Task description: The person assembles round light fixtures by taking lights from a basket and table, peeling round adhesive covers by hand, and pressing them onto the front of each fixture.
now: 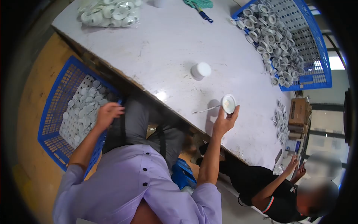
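My right hand (225, 121) holds a round white fitting (228, 103) upright over the table, with a thin wire trailing from it to the left. My left hand (108, 115) is off the table, beside my thigh and the inner edge of a blue basket (54, 104) of round white discs (86, 106). The fingers of that hand are bent close together; whether anything is between them is too small to tell. A white cylindrical piece (201, 70) stands on the table beyond my right hand.
The white table (160, 52) carries a bag of white rings (110, 13), a blue-handled tool (203, 14), a blue basket (325, 59) heaped with wired fittings (274, 43), and a pile of small parts (280, 121). A co-worker (268, 186) in black is at the lower right, near cardboard boxes (298, 111).
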